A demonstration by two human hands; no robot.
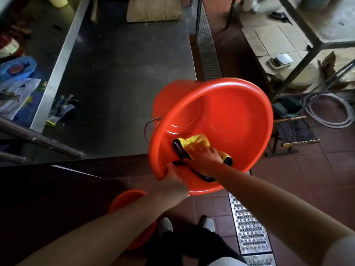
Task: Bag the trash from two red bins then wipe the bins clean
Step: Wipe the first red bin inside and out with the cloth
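Observation:
A red bin (230, 116) is tilted toward me at the corner of the steel table, its inside bare. My left hand (175, 177) grips the bin's near rim. My right hand (203, 160) is inside the bin and presses a yellow cloth with black edging (194, 144) against the lower inner wall. A second red bin (126, 198) stands on the floor below my left forearm, mostly hidden by it.
The steel table (119, 73) fills the middle left, with crumpled gloves (61, 108) and a board (153, 8) on it. Blue bags (17, 68) lie far left. A floor drain grate (247, 231), a brush (295, 131), a hose (330, 112) and a metal rack (315, 45) are on the right.

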